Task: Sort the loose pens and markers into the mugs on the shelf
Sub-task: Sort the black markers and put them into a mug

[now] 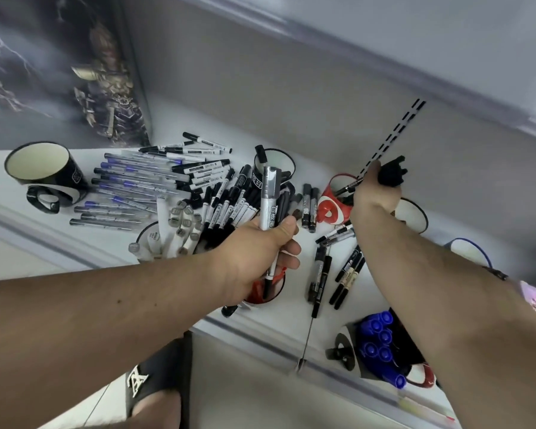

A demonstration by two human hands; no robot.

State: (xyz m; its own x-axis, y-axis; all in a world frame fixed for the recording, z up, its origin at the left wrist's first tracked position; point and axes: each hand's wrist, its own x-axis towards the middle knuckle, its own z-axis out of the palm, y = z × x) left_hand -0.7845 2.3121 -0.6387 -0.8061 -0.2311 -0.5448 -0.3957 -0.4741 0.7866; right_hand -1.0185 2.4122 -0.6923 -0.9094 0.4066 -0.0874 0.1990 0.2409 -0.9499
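I see the left hand curled round a grey whiteboard marker, held upright over a red mug near the shelf's front edge. The right hand grips a bunch of black pens above another red mug — one thin pen pokes out sideways. Loose pens and markers lie heaped mid-shelf, with blue-capped pens in rows just beside a black mug tipped on its side. A mug at the front right holds blue markers.
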